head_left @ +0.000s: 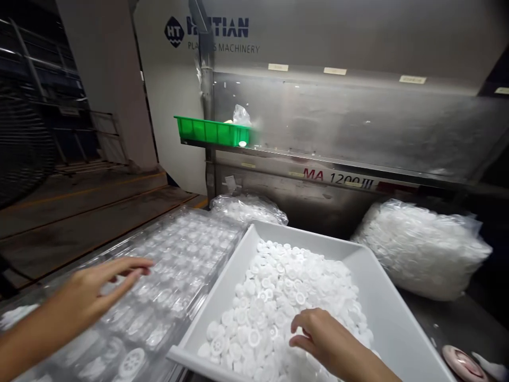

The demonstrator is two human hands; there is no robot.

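The white bin (382, 297) sits front and centre, heaped with small white plastic discs (286, 297). The right hand (324, 339) is down on that heap at the near side of the bin, fingers curled into the discs; whether it actually has one pinched, I cannot tell, the fingertips are hidden among the pieces.

Left of the bin, touching its wall, lies a clear plastic blister tray (178, 265), its rows of round pockets holding white discs. The left hand (93, 294) hovers flat over the near part of that tray, fingers stretched out and loose, gripping nothing.

Beyond the bin, up against the grey moulding machine (358, 122), there's a clear bag of white parts (248, 208) just past the bin's far-left corner. A much bigger bag of white discs (417, 249) lies to the bin's right, near but apart. Above and behind the bin, a green crate (210, 131) rests on the machine's ledge. At the bin's near-right corner, a pink round object (463, 363) pokes into view.
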